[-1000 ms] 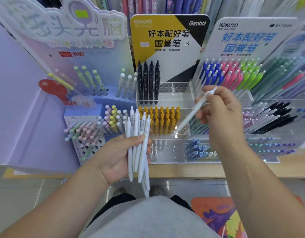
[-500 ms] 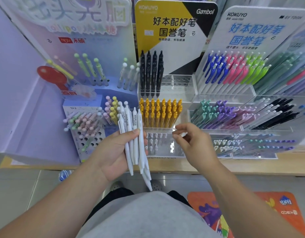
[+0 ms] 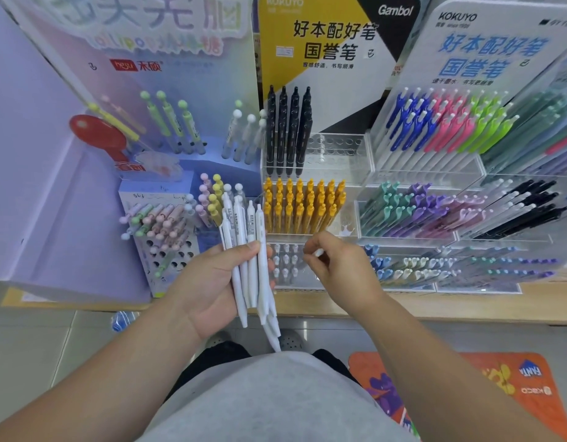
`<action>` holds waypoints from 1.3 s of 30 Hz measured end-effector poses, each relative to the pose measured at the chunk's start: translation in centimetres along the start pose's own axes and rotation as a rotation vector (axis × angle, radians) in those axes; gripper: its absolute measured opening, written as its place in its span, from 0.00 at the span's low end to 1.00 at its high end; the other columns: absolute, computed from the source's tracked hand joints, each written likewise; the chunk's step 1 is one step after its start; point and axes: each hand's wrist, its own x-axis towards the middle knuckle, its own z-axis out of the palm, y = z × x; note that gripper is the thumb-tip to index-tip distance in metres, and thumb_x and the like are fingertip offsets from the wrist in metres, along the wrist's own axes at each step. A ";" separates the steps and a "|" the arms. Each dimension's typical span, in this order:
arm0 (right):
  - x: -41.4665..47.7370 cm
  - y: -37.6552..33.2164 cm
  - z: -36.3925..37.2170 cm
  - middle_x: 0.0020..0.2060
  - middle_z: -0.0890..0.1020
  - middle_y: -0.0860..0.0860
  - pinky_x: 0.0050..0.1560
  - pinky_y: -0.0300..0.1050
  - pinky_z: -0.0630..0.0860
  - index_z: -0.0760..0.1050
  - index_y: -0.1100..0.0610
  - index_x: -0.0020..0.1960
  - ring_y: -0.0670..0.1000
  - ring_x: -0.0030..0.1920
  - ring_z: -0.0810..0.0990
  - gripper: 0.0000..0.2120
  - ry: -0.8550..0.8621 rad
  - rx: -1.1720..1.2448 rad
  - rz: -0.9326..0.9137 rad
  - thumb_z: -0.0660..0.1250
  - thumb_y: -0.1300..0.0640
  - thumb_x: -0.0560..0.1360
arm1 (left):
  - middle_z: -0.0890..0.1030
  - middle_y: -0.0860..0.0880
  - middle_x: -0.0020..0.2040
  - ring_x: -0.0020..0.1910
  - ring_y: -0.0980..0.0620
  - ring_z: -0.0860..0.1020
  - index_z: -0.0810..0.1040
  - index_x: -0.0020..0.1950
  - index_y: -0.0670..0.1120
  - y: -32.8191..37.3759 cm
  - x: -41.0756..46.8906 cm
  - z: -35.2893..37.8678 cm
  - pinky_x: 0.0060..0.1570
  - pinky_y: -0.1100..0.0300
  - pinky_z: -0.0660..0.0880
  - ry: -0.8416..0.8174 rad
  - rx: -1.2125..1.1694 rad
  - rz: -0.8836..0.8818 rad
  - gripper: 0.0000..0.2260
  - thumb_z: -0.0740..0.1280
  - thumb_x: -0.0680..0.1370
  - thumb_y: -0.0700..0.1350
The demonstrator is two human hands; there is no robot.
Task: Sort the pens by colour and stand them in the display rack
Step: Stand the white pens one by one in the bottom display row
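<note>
My left hand grips a bundle of several white pens, tips pointing down, in front of the clear display rack. My right hand pinches the top of a single white pen over the rack's lowest front tier, where several white pens stand. The tier above holds rows of yellow pens, and black pens stand on the top tier next to empty holes.
A lilac stand with pastel ball-topped pens sits to the left. Another clear rack with blue, pink, green, purple and black pens stands to the right. The wooden shelf edge runs below; an orange floor mat lies at lower right.
My right hand has come down from chest height with the single white pen to the lowest front tier. My left hand has kept hold of the bundle.
</note>
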 end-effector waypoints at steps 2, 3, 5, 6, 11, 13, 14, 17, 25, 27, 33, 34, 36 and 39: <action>0.2 0.1 0.0 0.36 0.81 0.51 0.34 0.47 0.75 0.76 0.56 0.49 0.51 0.34 0.76 0.04 -0.015 -0.046 -0.035 0.70 0.57 0.76 | 0.80 0.40 0.42 0.37 0.47 0.81 0.75 0.66 0.34 0.0 0.0 0.0 0.36 0.53 0.81 0.006 0.003 -0.003 0.22 0.68 0.73 0.41; 0.3 0.3 -0.1 0.36 0.80 0.52 0.34 0.49 0.76 0.76 0.56 0.49 0.52 0.34 0.76 0.04 -0.023 -0.066 -0.042 0.70 0.58 0.76 | 0.80 0.40 0.42 0.37 0.47 0.81 0.74 0.66 0.34 0.0 0.0 0.0 0.36 0.53 0.81 0.008 0.004 -0.004 0.22 0.68 0.74 0.41; 0.3 0.6 0.0 0.39 0.81 0.51 0.37 0.51 0.77 0.76 0.55 0.51 0.52 0.36 0.78 0.05 -0.043 -0.075 -0.050 0.70 0.58 0.76 | 0.80 0.40 0.42 0.37 0.46 0.81 0.75 0.66 0.34 0.0 0.0 0.0 0.36 0.53 0.81 0.014 0.006 -0.001 0.22 0.68 0.73 0.41; 0.3 0.7 0.2 0.41 0.82 0.51 0.39 0.51 0.78 0.76 0.55 0.52 0.52 0.38 0.79 0.07 -0.055 -0.063 -0.050 0.71 0.58 0.76 | 0.81 0.40 0.42 0.37 0.46 0.81 0.75 0.66 0.34 0.0 0.0 0.0 0.36 0.53 0.81 0.018 0.005 0.000 0.22 0.68 0.73 0.41; -0.4 0.8 1.6 0.42 0.83 0.51 0.41 0.45 0.77 0.78 0.57 0.53 0.50 0.39 0.80 0.10 -0.014 -0.024 -0.042 0.74 0.59 0.73 | 0.80 0.40 0.43 0.37 0.46 0.80 0.76 0.64 0.35 0.0 -0.1 0.1 0.35 0.54 0.80 0.011 0.005 -0.002 0.21 0.69 0.72 0.41; -0.6 1.0 2.0 0.43 0.82 0.50 0.42 0.45 0.78 0.80 0.57 0.51 0.46 0.38 0.77 0.09 0.031 -0.010 -0.066 0.75 0.61 0.72 | 0.79 0.40 0.44 0.37 0.46 0.80 0.76 0.62 0.35 0.0 -0.2 0.1 0.35 0.54 0.80 0.011 0.007 -0.001 0.20 0.69 0.72 0.41; -0.7 1.2 2.2 0.45 0.80 0.51 0.42 0.43 0.78 0.81 0.58 0.51 0.45 0.38 0.76 0.08 0.044 0.000 -0.083 0.75 0.62 0.72 | 0.79 0.40 0.44 0.38 0.46 0.79 0.77 0.62 0.35 0.0 -0.2 0.1 0.35 0.54 0.80 0.012 0.006 -0.001 0.20 0.69 0.72 0.41; -0.9 1.2 2.2 0.45 0.78 0.50 0.43 0.37 0.75 0.82 0.59 0.53 0.43 0.37 0.74 0.11 0.079 0.023 -0.090 0.76 0.63 0.71 | 0.79 0.40 0.44 0.37 0.46 0.80 0.76 0.64 0.35 -0.1 -0.3 0.0 0.34 0.54 0.80 0.024 0.006 -0.007 0.21 0.69 0.72 0.41; -1.3 1.4 3.0 0.42 0.80 0.50 0.41 0.46 0.80 0.82 0.58 0.49 0.47 0.36 0.79 0.11 0.133 0.046 -0.036 0.78 0.64 0.68 | 0.79 0.40 0.45 0.36 0.47 0.80 0.76 0.65 0.34 -0.6 -0.7 0.2 0.34 0.55 0.80 0.049 0.011 -0.011 0.23 0.70 0.71 0.41; -1.3 1.4 3.3 0.43 0.79 0.50 0.41 0.44 0.80 0.82 0.58 0.50 0.48 0.36 0.79 0.11 0.131 0.048 -0.046 0.77 0.65 0.69 | 0.79 0.40 0.45 0.36 0.47 0.80 0.76 0.65 0.34 -0.6 -0.8 0.2 0.34 0.55 0.80 0.052 0.011 -0.010 0.23 0.70 0.71 0.41; -0.8 1.2 3.2 0.40 0.81 0.52 0.41 0.40 0.75 0.83 0.58 0.52 0.51 0.37 0.79 0.13 0.098 -0.035 -0.029 0.77 0.65 0.68 | 0.80 0.39 0.45 0.38 0.46 0.80 0.77 0.64 0.35 -0.8 -0.8 0.6 0.35 0.53 0.80 0.049 0.017 -0.005 0.21 0.70 0.72 0.40; -0.8 1.1 3.0 0.40 0.81 0.52 0.41 0.41 0.76 0.83 0.58 0.53 0.50 0.37 0.78 0.13 0.079 -0.045 -0.026 0.77 0.64 0.69 | 0.80 0.39 0.46 0.38 0.46 0.81 0.77 0.63 0.35 -0.8 -0.8 0.6 0.35 0.53 0.80 0.048 0.019 -0.002 0.21 0.70 0.71 0.40; -0.7 0.7 2.3 0.38 0.80 0.50 0.40 0.44 0.77 0.82 0.57 0.54 0.48 0.36 0.75 0.13 0.041 -0.053 0.004 0.75 0.63 0.70 | 0.81 0.40 0.47 0.39 0.46 0.81 0.79 0.62 0.37 -1.0 -0.8 0.8 0.37 0.52 0.80 0.036 0.015 -0.004 0.19 0.70 0.71 0.40; -0.8 -1.2 0.4 0.33 0.78 0.45 0.37 0.40 0.75 0.82 0.55 0.49 0.46 0.33 0.76 0.06 0.117 0.071 0.099 0.72 0.61 0.74 | 0.82 0.40 0.46 0.39 0.47 0.82 0.79 0.60 0.37 -1.2 -0.7 1.1 0.36 0.52 0.80 0.027 0.028 -0.015 0.18 0.71 0.71 0.40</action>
